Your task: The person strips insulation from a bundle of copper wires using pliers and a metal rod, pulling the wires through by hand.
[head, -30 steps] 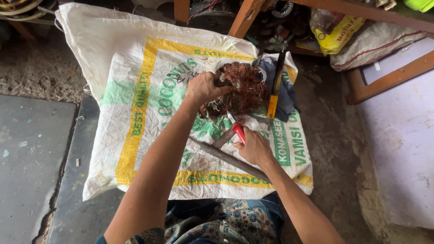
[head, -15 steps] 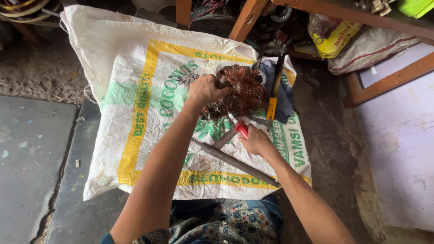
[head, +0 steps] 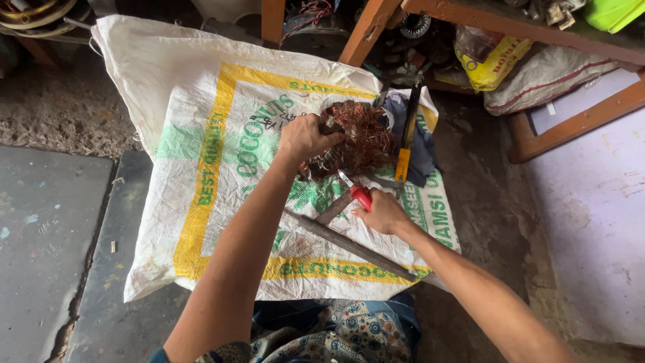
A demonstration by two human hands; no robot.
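- Left hand [head: 304,136] closed over the top left edge of a tangled copper wire coil [head: 356,138], grip tight on the strands, pinning the bundle down on the woven plastic sack [head: 201,101] spread over the floor.
- Right hand [head: 384,212] wrapped around red-handled cutters [head: 355,191], fingers curled shut on the handles, tool tip pointing up and left into the lower edge of the coil.
- Compared with a second ago: cutters raised off the sack and angled nearer the coil, right hand shifted slightly to the right; left hand holding the same spot on the wire throughout.
- Judged from that shift: cutting or prying at the lower strands in hand, with the bundle steadied from above. Whether the tool tip already bites a strand, too small to tell.
- Coil lying near the upper right part of the sack, touching a dark blue cloth [head: 423,144] on its right side.
- Yellow-handled tool [head: 406,144] lying across that cloth, just beside the coil, untouched.
- Long dark metal bar [head: 349,245] lying slantwise on the sack below the right hand, close under the wrist, not held.
- Wooden frame legs [head: 366,30] standing beyond the sack, with a yellow bag [head: 494,64] and a pale sack on the ground farther right.
- Patterned cloth of the person's clothing at the bottom edge.
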